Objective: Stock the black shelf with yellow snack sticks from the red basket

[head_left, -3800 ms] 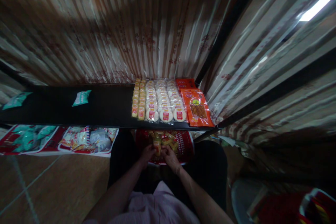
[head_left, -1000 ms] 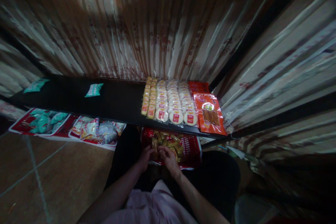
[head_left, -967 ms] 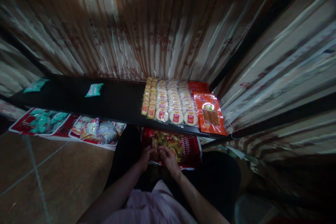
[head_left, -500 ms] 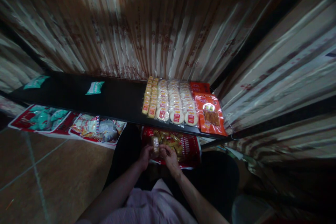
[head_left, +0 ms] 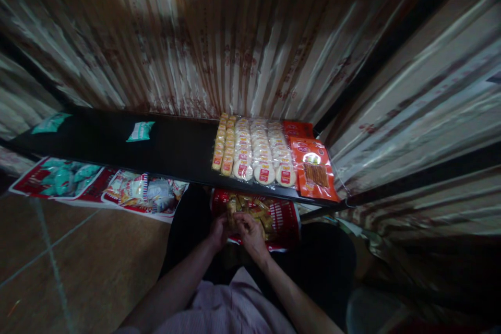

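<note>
Left hand (head_left: 219,232): fingers curled closed around the lower end of a snack packet (head_left: 231,209)
Right hand (head_left: 252,235): fingertips bunched against the packet's right side; too dim to tell if they grip
Snack packet: tilted up between both hands, above the red container (head_left: 287,227) of yellow packets (head_left: 266,220)
Black shelf (head_left: 176,148): yellow snacks (head_left: 223,151), white crackers (head_left: 263,154), orange packets (head_left: 315,169)

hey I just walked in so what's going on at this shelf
A person's left hand and right hand hold a small yellow pack between them, over a red container of loose yellow packs below a black shelf. On the shelf lie rows of yellow snacks, round white snacks, then orange packets, with two teal packets farther left.
</note>
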The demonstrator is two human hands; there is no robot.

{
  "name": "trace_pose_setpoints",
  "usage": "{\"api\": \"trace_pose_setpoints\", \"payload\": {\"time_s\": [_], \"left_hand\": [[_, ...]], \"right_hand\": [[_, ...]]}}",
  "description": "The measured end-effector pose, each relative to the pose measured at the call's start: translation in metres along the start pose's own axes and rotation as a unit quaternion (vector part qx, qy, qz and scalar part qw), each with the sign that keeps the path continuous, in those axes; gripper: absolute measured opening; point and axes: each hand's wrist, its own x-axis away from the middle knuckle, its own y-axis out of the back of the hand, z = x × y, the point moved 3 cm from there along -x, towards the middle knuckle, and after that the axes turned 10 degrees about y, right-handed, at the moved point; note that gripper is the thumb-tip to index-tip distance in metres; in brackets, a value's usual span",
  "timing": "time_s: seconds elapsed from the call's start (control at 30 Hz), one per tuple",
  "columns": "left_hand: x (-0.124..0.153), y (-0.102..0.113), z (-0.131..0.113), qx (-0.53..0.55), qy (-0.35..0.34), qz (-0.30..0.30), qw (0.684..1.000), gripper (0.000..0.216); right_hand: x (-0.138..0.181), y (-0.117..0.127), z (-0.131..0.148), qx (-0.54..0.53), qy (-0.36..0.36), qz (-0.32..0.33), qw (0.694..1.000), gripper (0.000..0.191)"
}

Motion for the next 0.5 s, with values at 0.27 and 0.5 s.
{"api": "trace_pose_setpoints", "payload": {"time_s": [0.27, 0.5], "left_hand": [[0.010, -0.002, -0.001, -0.041, -0.017, -0.016, 0.999, 0.025], [0.008, 0.001, 0.002, -0.089, 0.010, -0.026, 0.996, 0.026]], "right_hand": [[-0.001, -0.003, 0.002, 0.055, -0.007, 0.022, 0.998, 0.023], [0.005, 0.010, -0.020, 0.077, -0.078, -0.019, 0.994, 0.030]]}}
